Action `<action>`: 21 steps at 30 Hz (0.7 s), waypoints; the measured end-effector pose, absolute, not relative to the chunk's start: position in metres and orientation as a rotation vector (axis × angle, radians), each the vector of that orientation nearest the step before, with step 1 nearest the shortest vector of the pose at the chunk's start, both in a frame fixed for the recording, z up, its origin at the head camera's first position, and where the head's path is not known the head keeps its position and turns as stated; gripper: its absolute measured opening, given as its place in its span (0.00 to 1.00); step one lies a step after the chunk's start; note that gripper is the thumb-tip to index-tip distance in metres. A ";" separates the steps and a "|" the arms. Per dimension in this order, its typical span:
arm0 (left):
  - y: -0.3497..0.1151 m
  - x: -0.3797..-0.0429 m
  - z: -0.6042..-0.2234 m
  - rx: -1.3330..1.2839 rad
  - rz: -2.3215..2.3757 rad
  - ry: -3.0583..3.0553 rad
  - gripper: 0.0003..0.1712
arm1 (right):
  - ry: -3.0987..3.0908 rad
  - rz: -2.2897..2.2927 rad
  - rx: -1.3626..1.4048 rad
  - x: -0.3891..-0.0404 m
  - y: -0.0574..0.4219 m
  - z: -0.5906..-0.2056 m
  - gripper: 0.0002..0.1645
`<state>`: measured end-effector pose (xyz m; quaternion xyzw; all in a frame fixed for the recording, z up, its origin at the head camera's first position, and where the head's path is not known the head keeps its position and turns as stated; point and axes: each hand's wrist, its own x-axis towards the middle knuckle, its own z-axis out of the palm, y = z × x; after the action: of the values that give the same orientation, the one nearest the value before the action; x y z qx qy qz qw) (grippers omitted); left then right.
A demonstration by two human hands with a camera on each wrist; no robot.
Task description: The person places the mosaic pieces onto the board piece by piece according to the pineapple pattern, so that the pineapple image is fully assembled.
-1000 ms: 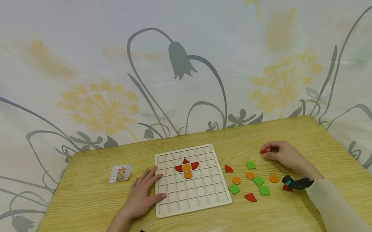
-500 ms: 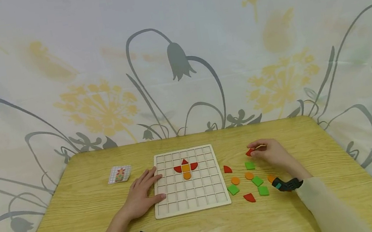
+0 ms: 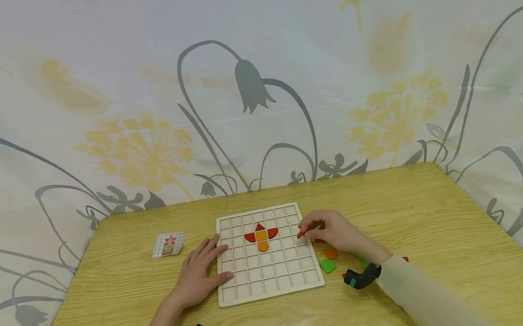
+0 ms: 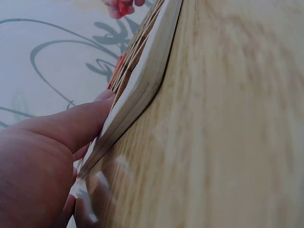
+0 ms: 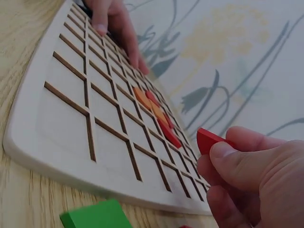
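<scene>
A white gridded board (image 3: 282, 268) lies on the table with a small figure of red and orange tiles set in its upper middle. Over its left edge rests my left hand (image 3: 200, 275), fingers spread and thumb on the rim. My right hand (image 3: 335, 231) is above the board's right edge. Between thumb and forefinger it pinches a red tile (image 5: 206, 140) with a curved side, held off the grid. On the board, an orange square (image 3: 261, 235) sits under a red triangle (image 3: 259, 226), with a red curved tile either side and an orange circle (image 3: 264, 246) below.
Right of the board, a green square (image 3: 327, 266) and an orange circle (image 3: 331, 253) show; the right hand and wrist partly hide other loose tiles. A picture card (image 3: 169, 244) lies left of the board. A patterned cloth (image 3: 259, 146) hangs behind the table.
My right hand has moved left with the red tile, from beyond the loose tiles to the board's right edge. Its arm now covers several of those tiles. The left hand has stayed put.
</scene>
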<state>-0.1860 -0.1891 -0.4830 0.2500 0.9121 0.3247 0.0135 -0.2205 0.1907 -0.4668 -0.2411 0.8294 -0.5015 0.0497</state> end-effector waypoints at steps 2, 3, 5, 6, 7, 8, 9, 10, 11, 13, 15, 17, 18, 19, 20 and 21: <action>-0.190 -0.186 -0.483 0.776 1.015 2.839 0.38 | 2.512 -1.546 -0.737 -0.222 0.181 -0.468 0.05; -0.190 -0.186 -0.483 0.776 1.015 2.838 0.38 | 2.518 -1.548 -0.732 -0.222 0.176 -0.468 0.05; -0.190 -0.186 -0.484 0.778 1.010 2.838 0.38 | 2.525 -1.553 -0.727 -0.223 0.168 -0.469 0.05; -0.190 -0.186 -0.484 0.778 1.011 2.837 0.38 | 2.539 -1.545 -0.732 -0.223 0.164 -0.469 0.05; -0.190 -0.187 -0.484 0.778 1.011 2.836 0.38 | 2.560 -1.530 -0.736 -0.223 0.161 -0.470 0.05; -0.190 -0.187 -0.484 0.780 1.011 2.836 0.38 | 2.587 -1.507 -0.746 -0.223 0.157 -0.470 0.04; -0.190 -0.187 -0.483 0.781 1.009 2.837 0.38 | 2.612 -1.485 -0.767 -0.223 0.154 -0.470 0.04; -0.190 -0.187 -0.483 0.782 1.009 2.837 0.38 | 2.638 -1.460 -0.789 -0.223 0.151 -0.470 0.04; -0.190 -0.187 -0.483 0.782 1.009 2.836 0.38 | 2.668 -1.431 -0.816 -0.223 0.147 -0.470 0.04; -0.190 -0.187 -0.482 0.782 1.012 2.837 0.38 | 2.713 -1.375 -0.863 -0.223 0.141 -0.471 0.03; -0.190 -0.187 -0.481 0.782 1.012 2.837 0.38 | 2.752 -1.314 -0.891 -0.222 0.136 -0.471 0.04; -0.190 -0.187 -0.481 0.782 1.010 2.837 0.38 | 2.777 -1.252 -0.900 -0.222 0.132 -0.472 0.03; -0.190 -0.186 -0.481 0.781 1.012 2.836 0.38 | 2.783 -1.225 -0.891 -0.222 0.130 -0.472 0.03; -0.190 -0.186 -0.481 0.781 1.012 2.835 0.38 | 2.787 -1.204 -0.878 -0.222 0.129 -0.473 0.03; -0.190 -0.186 -0.482 0.781 1.010 2.836 0.38 | 2.792 -1.185 -0.865 -0.222 0.128 -0.473 0.04; -0.190 -0.186 -0.482 0.781 1.009 2.835 0.38 | 2.790 -1.175 -0.851 -0.222 0.128 -0.473 0.04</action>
<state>-0.1864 -0.1898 -0.4819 0.2512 0.9118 0.3245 0.0162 -0.2217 0.1276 -0.4733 -0.2705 0.8872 -0.3738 -0.0013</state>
